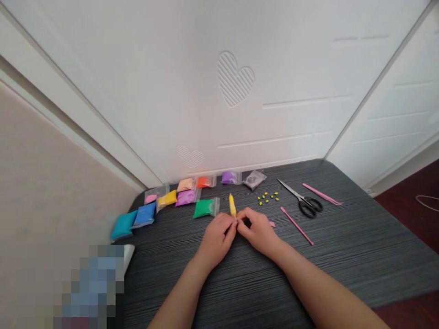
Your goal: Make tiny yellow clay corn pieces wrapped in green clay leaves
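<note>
My left hand (216,238) and my right hand (258,230) meet above the dark table, fingertips pinched together. Between them they grip the near end of a slim yellow clay bag (232,206), whose far end points toward the wall. Fingers cover the pinched end, so its edge is hard to make out. A small pink piece (272,224) lies partly hidden beside my right hand. Right of the bag are several tiny yellow-and-green pieces (266,201). The green clay bag (205,208) lies just beyond my left hand.
Clay bags line the back left, among them blue (144,214), teal (123,225), orange (205,182) and purple (229,177). A grey bag (254,180) lies behind. To the right are scissors (303,199), pink tweezers (321,194) and a pink stick tool (297,225). A white wall (291,123) rises behind.
</note>
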Tool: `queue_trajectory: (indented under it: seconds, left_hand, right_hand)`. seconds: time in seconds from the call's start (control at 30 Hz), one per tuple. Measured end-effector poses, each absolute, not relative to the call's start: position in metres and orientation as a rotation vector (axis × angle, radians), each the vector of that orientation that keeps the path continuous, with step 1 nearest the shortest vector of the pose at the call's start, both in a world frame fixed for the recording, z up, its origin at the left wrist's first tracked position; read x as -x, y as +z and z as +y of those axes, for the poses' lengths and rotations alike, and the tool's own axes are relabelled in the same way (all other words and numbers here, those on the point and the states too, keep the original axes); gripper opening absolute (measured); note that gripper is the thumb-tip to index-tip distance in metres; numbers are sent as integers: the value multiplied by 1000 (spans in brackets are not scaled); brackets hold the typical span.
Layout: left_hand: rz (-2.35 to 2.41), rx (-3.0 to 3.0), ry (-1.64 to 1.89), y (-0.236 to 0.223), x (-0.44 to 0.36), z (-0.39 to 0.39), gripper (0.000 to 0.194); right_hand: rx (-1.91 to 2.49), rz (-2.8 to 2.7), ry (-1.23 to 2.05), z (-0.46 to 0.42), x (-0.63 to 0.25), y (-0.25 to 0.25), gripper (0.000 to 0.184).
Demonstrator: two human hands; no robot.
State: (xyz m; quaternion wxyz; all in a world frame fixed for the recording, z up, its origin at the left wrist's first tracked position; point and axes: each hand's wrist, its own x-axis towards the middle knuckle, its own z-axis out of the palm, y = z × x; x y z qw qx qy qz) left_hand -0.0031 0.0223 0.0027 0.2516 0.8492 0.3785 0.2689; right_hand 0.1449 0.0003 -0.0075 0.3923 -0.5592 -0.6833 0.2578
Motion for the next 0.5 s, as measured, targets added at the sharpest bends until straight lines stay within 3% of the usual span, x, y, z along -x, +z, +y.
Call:
queue_trajectory:
  seconds: [0.5]
  left_hand:
    - [1007, -2362, 794, 7, 3, 19, 17]
  right_hand:
    - [1412, -1660, 609, -1, -145, -5, 6]
